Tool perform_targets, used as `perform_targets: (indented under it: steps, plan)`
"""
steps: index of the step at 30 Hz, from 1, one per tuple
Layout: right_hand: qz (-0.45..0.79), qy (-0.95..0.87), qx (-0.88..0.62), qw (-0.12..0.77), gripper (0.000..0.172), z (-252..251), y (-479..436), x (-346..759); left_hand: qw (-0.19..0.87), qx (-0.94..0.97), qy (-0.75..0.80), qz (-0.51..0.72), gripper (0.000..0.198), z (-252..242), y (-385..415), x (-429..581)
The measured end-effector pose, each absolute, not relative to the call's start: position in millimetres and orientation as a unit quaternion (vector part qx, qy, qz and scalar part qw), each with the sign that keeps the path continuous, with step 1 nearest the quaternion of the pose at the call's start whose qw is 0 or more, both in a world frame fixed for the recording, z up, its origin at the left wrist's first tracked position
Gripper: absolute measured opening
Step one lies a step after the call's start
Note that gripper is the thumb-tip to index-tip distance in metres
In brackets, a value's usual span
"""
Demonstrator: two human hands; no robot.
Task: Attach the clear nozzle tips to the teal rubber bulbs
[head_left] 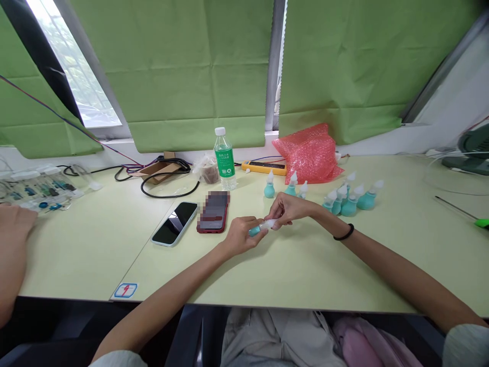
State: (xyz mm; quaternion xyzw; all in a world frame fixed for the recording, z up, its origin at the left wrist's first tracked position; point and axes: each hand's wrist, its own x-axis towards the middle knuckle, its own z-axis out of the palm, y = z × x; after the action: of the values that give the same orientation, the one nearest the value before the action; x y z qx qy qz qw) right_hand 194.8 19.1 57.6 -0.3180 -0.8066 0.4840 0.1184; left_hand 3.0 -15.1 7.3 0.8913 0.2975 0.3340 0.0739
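Both my hands meet over the middle of the table around one small bulb syringe [254, 231] with a teal bulb and a translucent white tip. My left hand [240, 235] is closed around the teal bulb, hiding part of it. At the other end, my right hand [289, 208] pinches the white tip [269, 224] between thumb and fingers. The syringe lies tilted, tip toward the right. Just beyond my right hand, a similar bulb syringe [269, 187] stands upright, with two more beside it. Several others form a cluster [349, 204] behind my right wrist.
Two phones, one pale-edged [174, 224] and one red-cased [214, 213], lie left of my hands. Behind them stand a water bottle [225, 165], a yellow meter [263, 167] and pink bubble wrap [311, 155]. Another person's arm [13, 250] rests at far left. A green-handled tool [482, 223] lies right.
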Motion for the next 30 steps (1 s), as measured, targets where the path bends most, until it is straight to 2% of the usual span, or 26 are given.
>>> perform_targets:
  steps: [4, 8, 11, 14, 18, 24, 30]
  plan:
    - [0.467, -0.811, -0.329, 0.126, 0.041, 60, 14, 195, 0.076, 0.891, 0.295, 0.336, 0.027, 9, -14, 3]
    - [0.396, -0.832, -0.340, 0.187, 0.040, 80, 13, 190, 0.121, 0.853, 0.323, 0.392, 0.027, 16, -7, 5]
    - [0.288, -0.858, -0.362, 0.223, 0.032, 99, 24, 178, 0.106, 0.813, 0.349, 0.453, 0.040, 18, -4, 6]
    - [0.114, -0.842, -0.445, 0.284, 0.026, 109, 47, 162, 0.071, 0.783, 0.367, 0.496, 0.049, 19, -5, 5]
    - [0.028, -0.825, -0.508, 0.245, 0.020, 102, 78, 147, 0.049, 0.808, 0.342, 0.477, 0.039, 18, -10, 5]
    - [0.106, -0.822, -0.543, 0.135, 0.030, 86, 87, 145, 0.049, 0.849, 0.318, 0.419, 0.030, 15, -12, 6]
    - [-0.041, -0.806, -0.554, 0.204, 0.043, 97, 57, 166, 0.063, 0.859, 0.318, 0.395, 0.025, 14, -12, 6]
